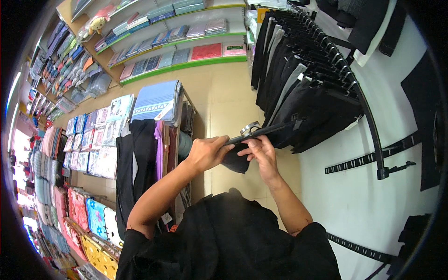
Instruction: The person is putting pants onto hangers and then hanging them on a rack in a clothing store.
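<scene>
In front of my chest a black clip hanger [275,128] is held up at a slant, its right end higher than its left. A curved silver metal piece [250,128], probably the hook, stands out from its middle. A dark garment [236,160], seemingly trousers, hangs below the bar. My left hand [210,151] is closed around the bar's left end. Just below the metal piece, my right hand [262,156] has its thumb and fingers bent onto the garment's upper edge. The right fingertips are partly hidden.
A rail [347,70] of black and grey trousers runs along the right wall, very near the hanger. To the left, a display table [179,186] bears black trousers [140,149], a blue packaged cloth [156,102] and packets. Shelves [186,65] of packaged textiles stand beyond the tiled floor [228,93].
</scene>
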